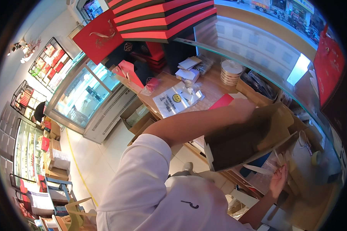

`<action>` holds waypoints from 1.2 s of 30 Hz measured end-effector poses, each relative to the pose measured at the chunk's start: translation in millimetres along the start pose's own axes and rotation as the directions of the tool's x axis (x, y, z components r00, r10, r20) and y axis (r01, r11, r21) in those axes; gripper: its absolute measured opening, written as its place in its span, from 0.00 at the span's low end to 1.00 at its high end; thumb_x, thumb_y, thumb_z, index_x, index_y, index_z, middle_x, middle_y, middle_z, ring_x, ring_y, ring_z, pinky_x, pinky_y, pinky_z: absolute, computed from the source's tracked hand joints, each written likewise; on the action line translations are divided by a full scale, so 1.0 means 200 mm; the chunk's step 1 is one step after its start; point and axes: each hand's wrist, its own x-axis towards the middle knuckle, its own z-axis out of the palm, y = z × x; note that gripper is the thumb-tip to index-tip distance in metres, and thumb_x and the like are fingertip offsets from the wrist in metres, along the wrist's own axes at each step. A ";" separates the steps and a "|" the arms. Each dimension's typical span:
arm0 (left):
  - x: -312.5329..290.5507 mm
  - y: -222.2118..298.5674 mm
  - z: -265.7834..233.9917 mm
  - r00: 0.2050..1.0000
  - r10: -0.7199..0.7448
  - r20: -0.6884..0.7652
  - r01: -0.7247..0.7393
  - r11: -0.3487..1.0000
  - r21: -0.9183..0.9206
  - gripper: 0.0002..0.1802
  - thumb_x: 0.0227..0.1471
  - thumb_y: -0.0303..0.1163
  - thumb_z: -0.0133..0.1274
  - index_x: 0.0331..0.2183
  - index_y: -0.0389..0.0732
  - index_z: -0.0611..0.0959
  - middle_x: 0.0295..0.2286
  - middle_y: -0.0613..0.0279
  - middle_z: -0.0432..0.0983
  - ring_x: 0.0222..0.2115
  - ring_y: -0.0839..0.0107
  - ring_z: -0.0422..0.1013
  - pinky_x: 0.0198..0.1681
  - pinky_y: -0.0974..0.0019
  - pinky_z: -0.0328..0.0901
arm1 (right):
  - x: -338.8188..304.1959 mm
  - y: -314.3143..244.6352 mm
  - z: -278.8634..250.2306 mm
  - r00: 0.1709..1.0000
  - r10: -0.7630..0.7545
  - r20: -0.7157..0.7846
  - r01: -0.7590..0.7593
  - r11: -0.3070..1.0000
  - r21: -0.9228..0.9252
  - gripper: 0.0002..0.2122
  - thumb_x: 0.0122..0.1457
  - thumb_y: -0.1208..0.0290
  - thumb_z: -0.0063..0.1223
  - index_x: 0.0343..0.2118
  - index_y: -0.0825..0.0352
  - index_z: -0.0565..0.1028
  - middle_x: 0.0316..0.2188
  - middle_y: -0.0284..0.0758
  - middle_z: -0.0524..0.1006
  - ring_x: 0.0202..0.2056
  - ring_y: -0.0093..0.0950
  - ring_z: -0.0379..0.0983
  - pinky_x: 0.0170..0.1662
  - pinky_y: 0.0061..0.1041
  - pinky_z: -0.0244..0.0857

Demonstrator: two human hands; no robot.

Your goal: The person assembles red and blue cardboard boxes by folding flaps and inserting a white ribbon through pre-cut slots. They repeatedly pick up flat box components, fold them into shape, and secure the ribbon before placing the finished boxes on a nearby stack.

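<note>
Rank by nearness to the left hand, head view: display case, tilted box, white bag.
From the left hand:
1. Tilted box: right by the hand, just below it in the picture.
2. White bag: on the table, to the left.
3. Display case: far left, beyond the table.

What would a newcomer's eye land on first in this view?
Probably the tall stack of red-and-black boxes at the top centre. Next, the open cardboard box right of centre, with the blurred left hand at its far side and the right hand below and to its right. Then the white plastic bag with a yellow smiley, lying on the wooden counter.
</note>
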 end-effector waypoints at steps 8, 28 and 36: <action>-0.26 -0.21 0.04 0.977 0.112 0.180 -0.089 0.988 -0.129 0.16 0.47 0.35 0.44 0.36 0.34 0.75 0.31 0.44 0.73 0.34 0.49 0.70 0.39 0.55 0.64 | -0.28 0.40 0.09 0.960 0.281 0.017 -0.268 0.932 -0.244 0.30 0.54 0.58 0.50 0.57 0.60 0.53 0.54 0.34 0.60 0.50 0.29 0.61 0.48 0.35 0.59; -1.99 -0.92 -0.96 0.927 -0.135 -0.350 -0.234 0.523 -0.820 0.28 0.47 0.34 0.54 0.49 0.33 0.68 0.43 0.63 0.69 0.45 0.74 0.63 0.49 0.69 0.56 | -1.03 1.03 1.63 0.776 0.314 0.548 -0.350 0.936 -0.039 0.21 0.59 0.59 0.42 0.53 0.60 0.60 0.46 0.35 0.67 0.45 0.30 0.67 0.43 0.37 0.67; -1.45 -0.67 -1.40 0.738 0.020 -0.674 -0.673 0.095 -0.734 0.33 0.55 0.52 0.35 0.56 0.41 0.56 0.54 0.59 0.55 0.52 0.64 0.57 0.53 0.61 0.53 | -0.62 0.37 2.21 0.946 -0.111 0.303 0.049 0.977 0.206 0.19 0.57 0.55 0.47 0.46 0.64 0.66 0.38 0.33 0.70 0.32 0.28 0.72 0.32 0.22 0.69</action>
